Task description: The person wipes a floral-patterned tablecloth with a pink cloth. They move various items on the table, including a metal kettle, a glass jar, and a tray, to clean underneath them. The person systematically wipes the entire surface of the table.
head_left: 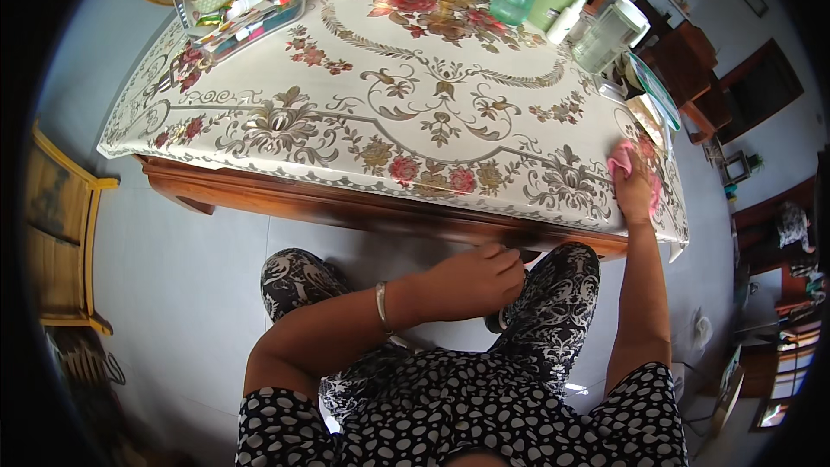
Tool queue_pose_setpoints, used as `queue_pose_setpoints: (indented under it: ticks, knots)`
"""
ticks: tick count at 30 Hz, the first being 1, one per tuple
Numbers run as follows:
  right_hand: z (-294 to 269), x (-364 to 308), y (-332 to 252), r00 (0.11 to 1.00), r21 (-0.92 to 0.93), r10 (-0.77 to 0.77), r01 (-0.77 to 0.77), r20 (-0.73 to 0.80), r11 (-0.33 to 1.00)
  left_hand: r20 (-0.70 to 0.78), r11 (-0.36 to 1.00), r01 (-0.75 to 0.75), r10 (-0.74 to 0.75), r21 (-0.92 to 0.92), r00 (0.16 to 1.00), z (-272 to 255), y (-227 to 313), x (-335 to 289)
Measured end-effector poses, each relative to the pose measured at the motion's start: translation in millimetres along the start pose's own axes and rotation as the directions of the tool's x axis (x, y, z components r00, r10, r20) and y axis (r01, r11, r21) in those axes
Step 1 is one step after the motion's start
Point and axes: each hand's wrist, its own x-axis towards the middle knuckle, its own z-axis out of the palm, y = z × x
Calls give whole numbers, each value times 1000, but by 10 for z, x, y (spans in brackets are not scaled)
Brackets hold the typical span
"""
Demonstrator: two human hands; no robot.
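Holding crumpled pink cloth (pixel 620 158) against glossy floral tablecloth (pixel 346 69): right hand (pixel 636 192)

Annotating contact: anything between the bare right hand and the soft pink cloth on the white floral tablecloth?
Nothing visible: the bare right hand lies on the soft pink cloth, near the right end of the white floral tablecloth. The transparent, white-lidded jug stands farther back, outside that contact.

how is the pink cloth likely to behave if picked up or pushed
The pink cloth is probably floppy, since it bunches beside the right hand. It is likely light, as the hand covers much of it. Pushed, it may slide, as the tablecloth looks glossy.
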Motion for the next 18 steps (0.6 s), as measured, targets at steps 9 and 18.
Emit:
queue_pose_setpoints:
  ticks: [9,18]
  knots:
    - [-19,254,-2355,827,405,-556,537,-81,740,64,1000,14,-14,-9,998,246,-76,-126]
    - [-142,5,-4697,577,538,-813,711,-77,453,190,682,489,-468,-543,863,98,-370,-85]
